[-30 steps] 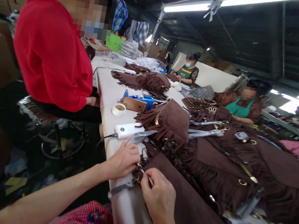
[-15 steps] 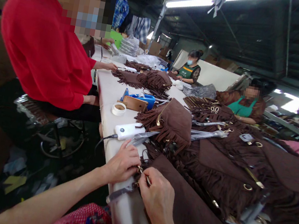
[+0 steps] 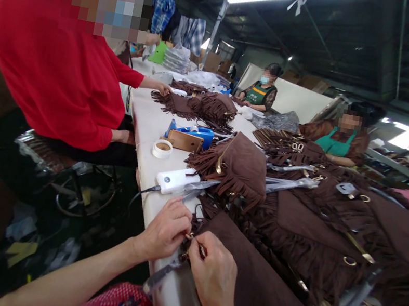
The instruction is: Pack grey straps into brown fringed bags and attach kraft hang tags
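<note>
I've got two hands here, left hand (image 3: 169,228) and right hand (image 3: 213,268), both pinching one small gold-coloured fitting (image 3: 190,236) on the near side of the white device (image 3: 177,180); fingers cover most of it. One flat brown piece (image 3: 264,285) lies right of the device and nearer me. Beyond the device I count one tape roll (image 3: 162,148), one phone (image 3: 186,142), one blue tool (image 3: 204,136). One fringed bag (image 3: 247,168) sits just right of it, crowding the surface (image 3: 149,117); the brown pile (image 3: 313,230) farther right overlaps too much to count. One red-sleeved co-worker (image 3: 69,66) is left of the device.
</note>
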Action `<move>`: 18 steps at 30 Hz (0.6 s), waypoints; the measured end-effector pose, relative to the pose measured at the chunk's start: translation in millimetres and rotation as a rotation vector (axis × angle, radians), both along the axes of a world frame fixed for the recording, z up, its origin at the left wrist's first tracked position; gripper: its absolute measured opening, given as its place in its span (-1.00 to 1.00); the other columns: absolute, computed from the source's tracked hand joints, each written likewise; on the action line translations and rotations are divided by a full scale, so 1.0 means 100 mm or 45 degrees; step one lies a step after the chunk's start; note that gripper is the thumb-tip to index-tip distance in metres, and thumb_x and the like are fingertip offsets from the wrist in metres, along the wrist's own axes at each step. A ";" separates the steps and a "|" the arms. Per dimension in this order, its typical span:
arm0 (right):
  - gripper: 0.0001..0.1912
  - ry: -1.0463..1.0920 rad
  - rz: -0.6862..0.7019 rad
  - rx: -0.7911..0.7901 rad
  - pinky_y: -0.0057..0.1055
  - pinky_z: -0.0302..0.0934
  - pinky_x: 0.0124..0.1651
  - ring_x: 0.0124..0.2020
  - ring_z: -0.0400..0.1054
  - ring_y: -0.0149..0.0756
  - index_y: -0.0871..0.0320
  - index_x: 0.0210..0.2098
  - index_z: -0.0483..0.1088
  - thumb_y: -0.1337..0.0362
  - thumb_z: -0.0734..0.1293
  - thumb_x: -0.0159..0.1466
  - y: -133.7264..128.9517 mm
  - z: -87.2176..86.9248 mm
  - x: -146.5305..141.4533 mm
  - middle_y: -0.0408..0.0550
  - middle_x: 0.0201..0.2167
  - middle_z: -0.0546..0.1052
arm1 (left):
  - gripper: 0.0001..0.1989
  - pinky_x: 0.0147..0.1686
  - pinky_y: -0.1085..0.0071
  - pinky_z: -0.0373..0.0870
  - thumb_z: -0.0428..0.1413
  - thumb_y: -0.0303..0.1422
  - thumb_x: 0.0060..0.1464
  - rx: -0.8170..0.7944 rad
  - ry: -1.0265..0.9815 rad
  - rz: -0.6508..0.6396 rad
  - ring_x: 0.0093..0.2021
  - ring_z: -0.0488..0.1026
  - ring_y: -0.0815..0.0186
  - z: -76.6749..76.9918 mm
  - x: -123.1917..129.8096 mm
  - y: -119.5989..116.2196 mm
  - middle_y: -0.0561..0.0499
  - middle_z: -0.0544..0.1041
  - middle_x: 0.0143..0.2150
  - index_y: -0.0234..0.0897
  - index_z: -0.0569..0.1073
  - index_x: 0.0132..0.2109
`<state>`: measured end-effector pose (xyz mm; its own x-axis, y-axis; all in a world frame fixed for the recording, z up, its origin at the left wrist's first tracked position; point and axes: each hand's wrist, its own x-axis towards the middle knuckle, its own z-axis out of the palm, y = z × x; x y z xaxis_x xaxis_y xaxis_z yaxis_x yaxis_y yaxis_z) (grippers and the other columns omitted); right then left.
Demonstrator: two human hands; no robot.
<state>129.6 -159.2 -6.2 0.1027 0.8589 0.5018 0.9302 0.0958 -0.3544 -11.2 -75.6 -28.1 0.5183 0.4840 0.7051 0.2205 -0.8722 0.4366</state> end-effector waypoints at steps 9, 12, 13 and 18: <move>-0.73 0.196 0.110 -0.052 -0.47 -0.01 -0.44 -0.58 0.27 -0.41 0.13 -0.54 0.36 0.36 0.18 0.27 0.06 -0.07 0.06 -0.18 -0.59 0.43 | -0.80 -0.21 0.41 0.37 -0.07 -0.64 0.06 -0.175 -0.029 -0.164 -0.22 0.32 0.31 0.02 0.00 0.01 -0.03 0.38 -0.26 -0.26 0.31 -0.37; -0.75 0.162 0.131 -0.110 -0.46 0.00 -0.41 -0.54 0.31 -0.39 0.12 -0.49 0.41 0.37 0.18 0.27 0.06 -0.06 0.06 -0.16 -0.54 0.48 | -0.79 -0.14 0.37 0.38 -0.08 -0.64 0.08 -0.171 -0.040 -0.193 -0.19 0.33 0.31 0.02 0.00 0.01 -0.04 0.37 -0.23 -0.25 0.28 -0.38; -0.75 0.151 0.133 -0.130 -0.46 -0.01 -0.40 -0.53 0.32 -0.39 0.12 -0.48 0.42 0.38 0.19 0.27 0.06 -0.06 0.05 -0.16 -0.54 0.49 | -0.79 -0.10 0.35 0.37 -0.09 -0.63 0.10 -0.159 -0.034 -0.187 -0.20 0.32 0.31 0.02 -0.01 0.01 -0.03 0.37 -0.25 -0.25 0.27 -0.40; -0.76 0.166 0.121 -0.142 -0.45 -0.01 -0.40 -0.54 0.31 -0.38 0.11 -0.48 0.40 0.36 0.19 0.28 0.05 -0.07 0.06 -0.16 -0.55 0.48 | -0.70 -0.02 0.29 0.35 -0.08 -0.67 0.04 -0.168 0.111 -0.237 -0.06 0.34 0.24 0.10 -0.07 0.06 -0.12 0.43 -0.08 -0.29 0.37 -0.14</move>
<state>135.4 -154.5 -13.2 0.0767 0.9173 0.3906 0.8644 0.1341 -0.4846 -18.0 -69.4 -18.1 0.6632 0.4593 0.5910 0.1027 -0.8380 0.5360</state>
